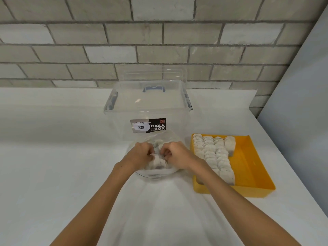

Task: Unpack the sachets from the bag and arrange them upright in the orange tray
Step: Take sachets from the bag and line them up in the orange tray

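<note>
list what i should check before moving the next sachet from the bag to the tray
1. Left hand grips the bag: ok.
2. Right hand grips the bag: ok.
3. Sachets left in the bag: ok, several show.
4. Free room in the tray: ok, right side bare.
5. Tray rows upright: ok.
6. Single sachet pinched by fingers: cannot tell.
</note>
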`<action>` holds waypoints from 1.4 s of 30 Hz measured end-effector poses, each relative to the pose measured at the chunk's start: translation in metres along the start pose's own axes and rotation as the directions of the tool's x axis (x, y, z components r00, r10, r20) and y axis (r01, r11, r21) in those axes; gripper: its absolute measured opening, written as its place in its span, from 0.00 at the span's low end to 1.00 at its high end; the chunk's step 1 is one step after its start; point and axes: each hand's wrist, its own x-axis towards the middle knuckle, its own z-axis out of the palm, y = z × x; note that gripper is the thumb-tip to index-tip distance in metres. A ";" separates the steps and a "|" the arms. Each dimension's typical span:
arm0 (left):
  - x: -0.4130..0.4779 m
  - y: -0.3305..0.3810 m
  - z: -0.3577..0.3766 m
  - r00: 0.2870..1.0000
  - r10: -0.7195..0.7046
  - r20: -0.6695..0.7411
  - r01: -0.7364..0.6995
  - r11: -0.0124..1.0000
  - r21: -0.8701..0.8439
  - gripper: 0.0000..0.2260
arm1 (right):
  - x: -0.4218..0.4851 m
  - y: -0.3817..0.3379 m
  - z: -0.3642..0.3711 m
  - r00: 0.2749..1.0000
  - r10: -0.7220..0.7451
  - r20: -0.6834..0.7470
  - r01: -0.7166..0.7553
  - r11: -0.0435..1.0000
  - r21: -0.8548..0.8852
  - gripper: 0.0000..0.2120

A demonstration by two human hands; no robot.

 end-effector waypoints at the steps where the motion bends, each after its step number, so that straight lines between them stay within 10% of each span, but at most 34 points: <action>1: -0.001 0.001 -0.002 1.000 0.013 -0.024 -0.014 0.999 -0.035 0.04 | -0.002 0.001 -0.002 1.000 0.004 -0.022 -0.003 0.999 0.042 0.13; 10: -0.021 0.021 -0.042 0.973 0.083 -0.214 -0.176 0.869 -0.463 0.02 | -0.024 0.006 -0.026 0.967 0.078 -0.244 0.030 0.911 0.412 0.10; 17: -0.025 0.027 -0.045 0.977 0.121 -0.173 -0.201 0.789 -0.580 0.02 | -0.031 -0.004 -0.036 0.958 0.218 -0.186 0.000 0.648 0.762 0.08; 42: 0.013 0.115 -0.024 0.925 0.346 -0.158 -0.378 0.793 -0.478 0.02 | -0.090 0.067 -0.132 0.774 0.293 -0.561 -0.098 0.931 0.351 0.08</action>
